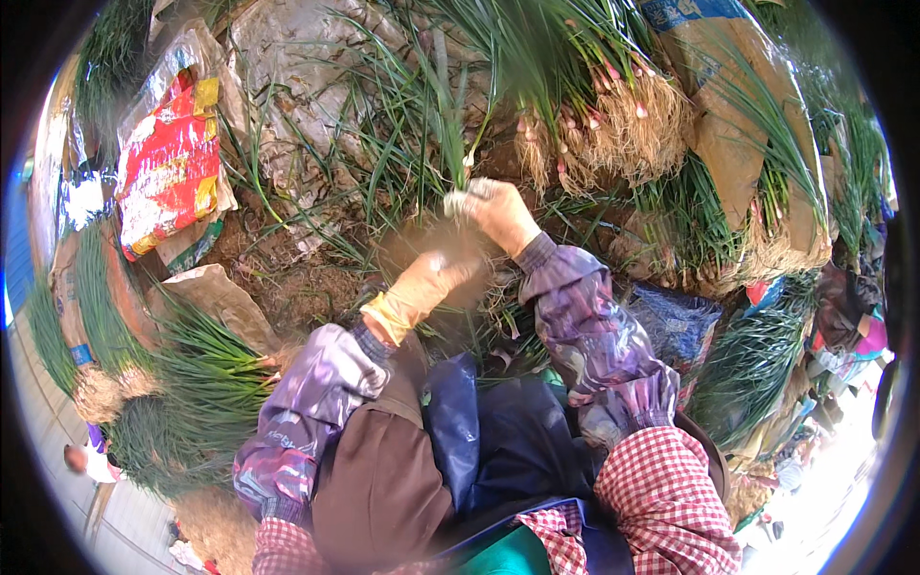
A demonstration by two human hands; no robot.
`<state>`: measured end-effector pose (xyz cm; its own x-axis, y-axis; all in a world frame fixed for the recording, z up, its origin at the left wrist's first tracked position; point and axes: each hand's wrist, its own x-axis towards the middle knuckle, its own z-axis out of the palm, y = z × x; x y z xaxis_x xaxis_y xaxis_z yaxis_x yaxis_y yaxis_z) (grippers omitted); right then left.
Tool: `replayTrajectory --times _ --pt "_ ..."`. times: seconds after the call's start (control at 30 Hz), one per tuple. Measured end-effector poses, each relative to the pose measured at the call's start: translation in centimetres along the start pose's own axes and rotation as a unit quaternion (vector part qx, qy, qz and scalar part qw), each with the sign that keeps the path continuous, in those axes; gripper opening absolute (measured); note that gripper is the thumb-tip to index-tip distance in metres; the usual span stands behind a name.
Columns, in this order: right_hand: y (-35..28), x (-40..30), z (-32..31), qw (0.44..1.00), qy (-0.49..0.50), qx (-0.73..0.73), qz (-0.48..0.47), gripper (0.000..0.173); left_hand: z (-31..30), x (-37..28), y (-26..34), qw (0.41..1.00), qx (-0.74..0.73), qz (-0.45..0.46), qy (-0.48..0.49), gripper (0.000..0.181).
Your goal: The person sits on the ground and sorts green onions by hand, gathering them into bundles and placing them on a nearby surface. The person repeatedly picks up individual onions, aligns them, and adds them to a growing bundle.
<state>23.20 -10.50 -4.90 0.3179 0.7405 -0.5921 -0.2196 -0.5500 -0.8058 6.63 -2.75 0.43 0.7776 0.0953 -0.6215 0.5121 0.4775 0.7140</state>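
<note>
My left hand, in a yellowish glove, is over the soil-strewn heap in front of my lap. Its fingers are blurred, so I cannot tell whether they hold anything. Just above and to the right, my right hand has whitish coverings on its fingertips. Those fingers pinch the lower end of a green onion plant, whose blurred leaves point away from me. Loose onion leaves lie scattered beyond both hands. Right of them rests a large bunch of green onions with pinkish bulbs and pale, stringy roots.
A red and yellow plastic bag lies at the left. More onion bundles lie lower left and right. Brown sacking wraps onions at upper right. A blue plastic bag sits beside my right sleeve. Another person appears far left.
</note>
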Motion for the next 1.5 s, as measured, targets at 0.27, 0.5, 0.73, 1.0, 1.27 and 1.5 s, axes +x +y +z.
replayTrajectory --times 0.27,0.5,0.73,1.0,1.27,1.5 --pt "-1.2 1.4 -2.8 0.914 0.091 -0.394 0.028 0.058 -3.5 -2.1 3.7 0.998 0.057 -0.007 0.008 0.044" --pt "-4.5 10.0 -6.1 0.92 0.246 -0.3 0.064 0.046 -3.0 -1.3 2.5 0.985 0.058 0.083 0.143 0.031" --pt "-4.9 0.8 0.7 0.983 0.135 -0.013 -0.121 0.025 -3.1 -0.1 3.7 0.962 0.158 0.144 0.172 0.031" --pt "-3.3 0.0 -0.5 0.946 0.217 0.24 -0.017 0.016 -1.9 -2.0 1.8 0.963 -0.26 -0.003 0.067 0.02" --pt "0.9 0.9 1.2 0.876 0.244 -0.318 -0.268 0.021 -0.2 -3.3 2.1 0.925 -0.373 -0.06 -0.028 0.03" --pt "-3.5 3.6 -10.1 0.821 0.267 -0.493 0.109 0.04 -1.9 -1.8 2.6 0.925 -0.297 0.213 0.102 0.034"
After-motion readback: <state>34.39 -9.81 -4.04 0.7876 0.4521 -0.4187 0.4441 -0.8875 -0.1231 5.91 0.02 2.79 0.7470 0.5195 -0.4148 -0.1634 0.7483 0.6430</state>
